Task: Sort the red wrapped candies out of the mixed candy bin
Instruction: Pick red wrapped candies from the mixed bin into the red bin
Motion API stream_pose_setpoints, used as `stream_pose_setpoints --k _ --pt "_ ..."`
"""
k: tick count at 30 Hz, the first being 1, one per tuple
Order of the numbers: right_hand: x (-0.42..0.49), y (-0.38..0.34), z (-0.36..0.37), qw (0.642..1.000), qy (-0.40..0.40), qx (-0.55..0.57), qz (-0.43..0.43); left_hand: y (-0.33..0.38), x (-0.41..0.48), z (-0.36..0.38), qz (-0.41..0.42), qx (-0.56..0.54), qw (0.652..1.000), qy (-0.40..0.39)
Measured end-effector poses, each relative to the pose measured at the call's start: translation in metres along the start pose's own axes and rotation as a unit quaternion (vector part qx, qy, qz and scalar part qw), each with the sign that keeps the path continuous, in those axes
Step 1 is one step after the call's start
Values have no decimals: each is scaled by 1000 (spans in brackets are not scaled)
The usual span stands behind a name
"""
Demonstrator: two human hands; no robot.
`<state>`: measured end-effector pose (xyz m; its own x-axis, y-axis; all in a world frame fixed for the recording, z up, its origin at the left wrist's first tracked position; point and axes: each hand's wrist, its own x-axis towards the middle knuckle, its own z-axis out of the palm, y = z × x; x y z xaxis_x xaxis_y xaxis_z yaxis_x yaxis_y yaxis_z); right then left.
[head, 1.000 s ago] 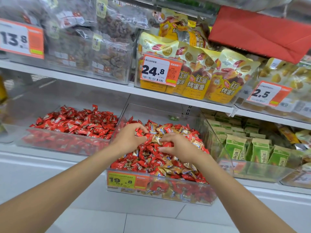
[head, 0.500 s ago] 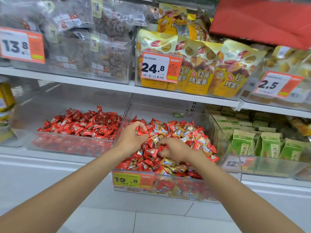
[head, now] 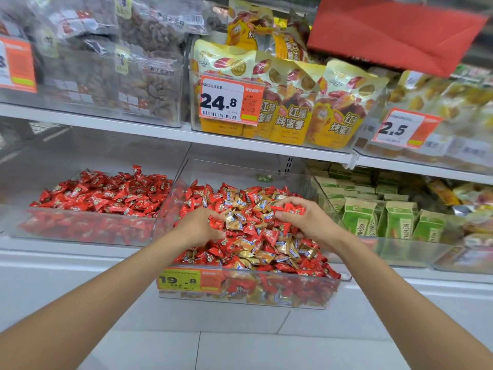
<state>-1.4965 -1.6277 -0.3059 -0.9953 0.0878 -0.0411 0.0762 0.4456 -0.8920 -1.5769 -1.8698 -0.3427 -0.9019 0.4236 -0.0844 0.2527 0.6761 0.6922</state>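
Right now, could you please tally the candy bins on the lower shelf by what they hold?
All-red candy bin: 1
Mixed red-and-gold candy bin: 1
Total: 2

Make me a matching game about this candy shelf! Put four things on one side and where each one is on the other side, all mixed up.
Things
1. mixed candy bin
2. all-red candy bin
3. green cartons
4. yellow pouches

Places
A. on the upper shelf
B. right of the mixed candy bin
C. middle of the lower shelf
D. left of the mixed candy bin

Pairs: 1-C, 2-D, 3-B, 4-A
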Motion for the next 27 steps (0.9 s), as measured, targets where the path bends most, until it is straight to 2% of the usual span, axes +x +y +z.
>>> stream_pose_setpoints --k 2,5,9,14,18,23,27 --pt "-2 1 2 1000 1 1 -5 -1 1 5 -11 61 997 -43" --pt "-3 2 5 1000 3 -9 -10 3 3 8 -8 122 991 -57" --pt "-3 3 10 1000 -11 -29 -1 5 0 6 -13 81 994 -73" --pt "-2 0 15 999 -17 -24 17 20 -13 -7 36 -46 998 27" --pt "-3 -12 28 999 -18 34 22 30 -34 -24 55 -73 994 65" --pt "-5 -46 53 1000 -26 7 -1 21 -54 -58 76 -133 984 94" --pt "7 -87 87 999 -28 -10 -43 -18 -58 -115 59 -107 977 174"
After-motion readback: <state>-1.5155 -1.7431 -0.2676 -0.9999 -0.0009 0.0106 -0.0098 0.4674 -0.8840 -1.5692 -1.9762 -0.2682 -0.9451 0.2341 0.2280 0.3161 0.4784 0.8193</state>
